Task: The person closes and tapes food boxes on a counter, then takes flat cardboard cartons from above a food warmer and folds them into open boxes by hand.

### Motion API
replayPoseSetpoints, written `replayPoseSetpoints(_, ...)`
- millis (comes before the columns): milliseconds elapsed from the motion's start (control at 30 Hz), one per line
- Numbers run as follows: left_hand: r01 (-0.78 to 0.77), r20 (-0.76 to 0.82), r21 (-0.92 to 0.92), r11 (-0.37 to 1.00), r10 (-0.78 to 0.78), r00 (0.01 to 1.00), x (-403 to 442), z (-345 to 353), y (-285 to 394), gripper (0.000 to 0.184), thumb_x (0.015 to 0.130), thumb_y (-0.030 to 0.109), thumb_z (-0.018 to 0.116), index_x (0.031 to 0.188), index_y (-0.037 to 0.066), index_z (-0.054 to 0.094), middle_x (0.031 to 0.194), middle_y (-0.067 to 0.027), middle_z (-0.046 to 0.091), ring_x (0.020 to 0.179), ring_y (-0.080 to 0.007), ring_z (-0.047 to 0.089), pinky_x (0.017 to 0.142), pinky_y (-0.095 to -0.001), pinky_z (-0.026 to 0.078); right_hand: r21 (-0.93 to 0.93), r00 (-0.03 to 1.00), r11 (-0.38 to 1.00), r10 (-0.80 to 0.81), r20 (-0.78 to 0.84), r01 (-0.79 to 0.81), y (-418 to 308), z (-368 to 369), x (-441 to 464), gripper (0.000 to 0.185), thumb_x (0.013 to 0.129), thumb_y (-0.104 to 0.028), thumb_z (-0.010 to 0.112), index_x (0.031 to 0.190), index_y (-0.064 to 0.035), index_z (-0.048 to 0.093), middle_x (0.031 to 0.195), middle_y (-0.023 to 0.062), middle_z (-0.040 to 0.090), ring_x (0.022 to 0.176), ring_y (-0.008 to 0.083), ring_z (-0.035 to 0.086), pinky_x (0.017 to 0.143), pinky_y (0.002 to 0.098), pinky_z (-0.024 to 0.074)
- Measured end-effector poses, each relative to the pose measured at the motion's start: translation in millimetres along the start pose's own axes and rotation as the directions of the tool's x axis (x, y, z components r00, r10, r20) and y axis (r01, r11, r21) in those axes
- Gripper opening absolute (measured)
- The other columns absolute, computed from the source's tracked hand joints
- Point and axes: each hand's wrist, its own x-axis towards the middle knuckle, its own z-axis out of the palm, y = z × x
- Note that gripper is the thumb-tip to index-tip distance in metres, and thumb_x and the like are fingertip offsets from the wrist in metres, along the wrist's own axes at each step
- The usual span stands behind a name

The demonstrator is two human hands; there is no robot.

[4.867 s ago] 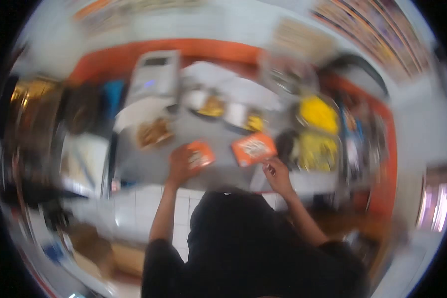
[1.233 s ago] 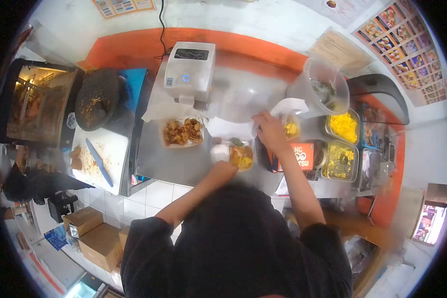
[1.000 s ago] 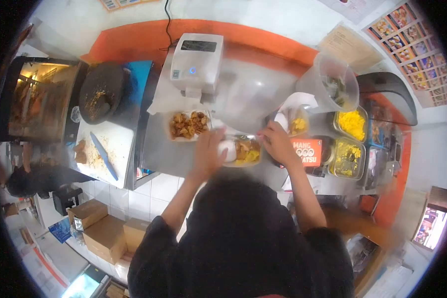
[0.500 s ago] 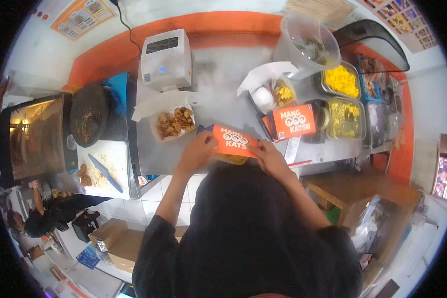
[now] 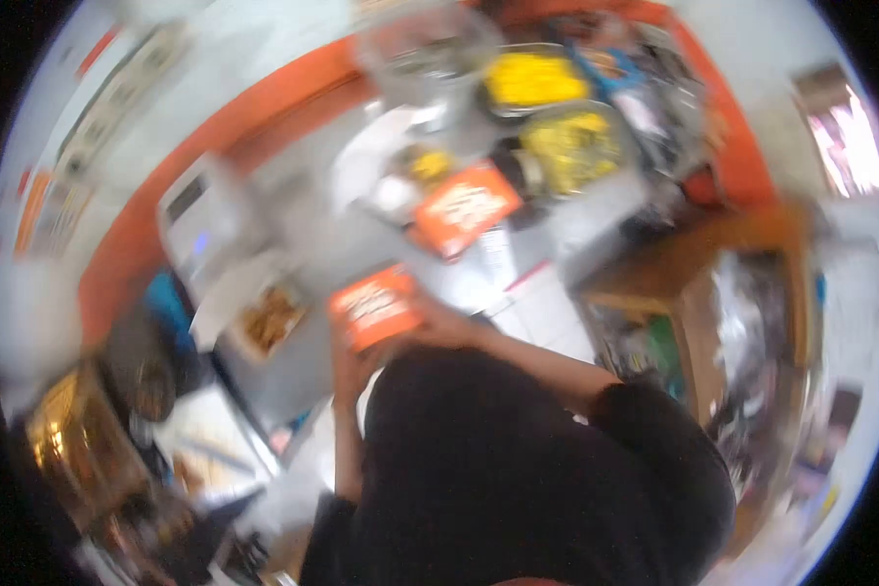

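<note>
Between my two hands is an orange takeaway box [image 5: 376, 308] with white lettering, its lid now closed on top. My left hand [image 5: 350, 359] grips its near left side, and my right hand [image 5: 435, 317] holds its right side. Motion blur hides the exact finger positions. A second orange box [image 5: 467, 207] lies beyond it to the right, beside an open box [image 5: 393, 195] with white and yellow food. To the left, an open paper box [image 5: 269, 322] contains brown fried pieces.
A white label printer [image 5: 205, 220] stands at the back left of the metal counter [image 5: 308, 210]. Yellow food fills two containers, one [image 5: 535, 80] behind the other [image 5: 571, 146], near a clear tub [image 5: 428, 49]. A white cutting board [image 5: 210, 439] lies at left, a wooden shelf [image 5: 693, 254] at right.
The view has swung to the right and tilted, with blur. My hands still hold the orange box; my right hand has shifted along its right side, and the flap at its left no longer shows.
</note>
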Motion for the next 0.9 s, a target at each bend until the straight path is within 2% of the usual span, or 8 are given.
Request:
replayPoseSetpoints(33, -0.142, -0.077, 0.240, 0.960, 0.165, 0.983, -7, 6, -31, 0.075, 0.090, 0.036, 0.077, 0.148, 0.002, 0.044, 0.146, -0.0191, 0.050, 0.139, -0.0332, 0.044, 0.116, -0.0458, 0.035, 0.054, 0.998, 0.997, 0.061, -0.029, -0.059, -6, -4, 1, 0.072, 0.097, -0.037, 0.065, 0.157, -0.0113, 0.035, 0.160, 0.0234, 0.030, 0.149, 0.0405, 0.027, 0.123, 0.0478, 0.0238)
replayPoseSetpoints(233, 0.048, -0.077, -0.304, 0.951, -0.075, 0.994, -9, -6, -14, 0.068, 0.101, 0.033, 0.061, 0.156, 0.002, 0.034, 0.161, -0.0191, 0.036, 0.150, -0.0322, 0.032, 0.121, -0.0448, 0.028, 0.285, 0.965, 0.926, 0.262, -0.011, -0.248, -48, -39, 9, 0.064, 0.104, -0.040, 0.056, 0.158, -0.0130, 0.034, 0.162, 0.0231, 0.028, 0.154, 0.0388, 0.018, 0.125, 0.0466, 0.0180)
replayPoseSetpoints(433, -0.044, -0.017, -0.249, 0.967, 0.041, 0.999, -20, 6, -4, 0.099, 0.086, 0.037, 0.078, 0.161, 0.003, 0.022, 0.157, -0.0216, 0.041, 0.147, -0.0361, 0.037, 0.120, -0.0457, 0.031, 0.140, 0.995, 0.990, 0.043, -0.094, -0.029, -8, -4, -2, 0.087, 0.095, -0.044, 0.069, 0.160, -0.0107, 0.022, 0.169, 0.0193, 0.007, 0.155, 0.0372, 0.010, 0.125, 0.0481, 0.0165)
replayPoseSetpoints(500, 0.087, 0.161, -0.209, 0.974, -0.053, 0.985, -27, -7, 13, 0.101, 0.080, 0.036, 0.083, 0.159, 0.003, 0.028, 0.150, -0.0210, 0.049, 0.141, -0.0351, 0.046, 0.116, -0.0457, 0.037, 0.140, 0.980, 0.979, -0.124, -0.159, 0.146, 14, 7, -4, 0.075, 0.097, -0.040, 0.068, 0.155, -0.0078, 0.034, 0.163, 0.0175, 0.027, 0.150, 0.0327, 0.026, 0.123, 0.0463, 0.0233)
replayPoseSetpoints(600, -0.136, 0.244, 0.063, 0.989, 0.117, 0.963, -17, -18, 17, 0.053, 0.092, 0.031, 0.073, 0.138, 0.010, 0.058, 0.139, -0.0162, 0.059, 0.130, -0.0367, 0.054, 0.112, -0.0464, 0.041, -0.072, 0.980, 0.982, -0.163, 0.114, 0.172, -20, -30, 2, 0.055, 0.100, -0.038, 0.064, 0.142, -0.0053, 0.051, 0.147, 0.0154, 0.049, 0.137, 0.0326, 0.044, 0.118, 0.0449, 0.0326)
replayPoseSetpoints(700, -0.001, 0.215, 0.079, 0.997, -0.016, 0.976, -34, -24, -39, 0.064, 0.098, 0.045, 0.062, 0.147, 0.005, 0.047, 0.145, -0.0238, 0.052, 0.132, -0.0405, 0.051, 0.112, -0.0486, 0.039, 0.091, 0.964, 0.993, 0.045, 0.263, -0.071, -33, -38, 9, 0.066, 0.097, -0.030, 0.067, 0.151, -0.0033, 0.040, 0.152, 0.0233, 0.044, 0.138, 0.0413, 0.045, 0.116, 0.0460, 0.0362)
replayPoseSetpoints(733, -0.247, 0.023, 0.157, 0.956, 0.246, 0.969, -38, -10, -73, 0.059, 0.102, 0.041, 0.054, 0.154, 0.016, 0.041, 0.158, -0.0196, 0.038, 0.125, -0.0416, 0.056, 0.106, -0.0482, 0.045, -0.062, 0.980, 0.995, -0.059, 0.188, 0.072, -8, -29, 6, 0.075, 0.095, -0.023, 0.070, 0.157, -0.0020, 0.032, 0.155, 0.0276, 0.040, 0.139, 0.0436, 0.045, 0.113, 0.0462, 0.0403)
replayPoseSetpoints(900, -0.250, -0.043, 0.228, 0.941, 0.267, 0.963, -32, 8, -101, 0.055, 0.100, 0.035, 0.058, 0.152, 0.021, 0.045, 0.156, -0.0284, 0.035, 0.123, -0.0461, 0.055, 0.105, -0.0503, 0.043, -0.155, 0.962, 0.968, -0.159, 0.222, 0.196, 3, -20, 16, 0.061, 0.100, -0.021, 0.063, 0.156, -0.0114, 0.041, 0.155, 0.0326, 0.036, 0.143, 0.0459, 0.040, 0.113, 0.0450, 0.0391)
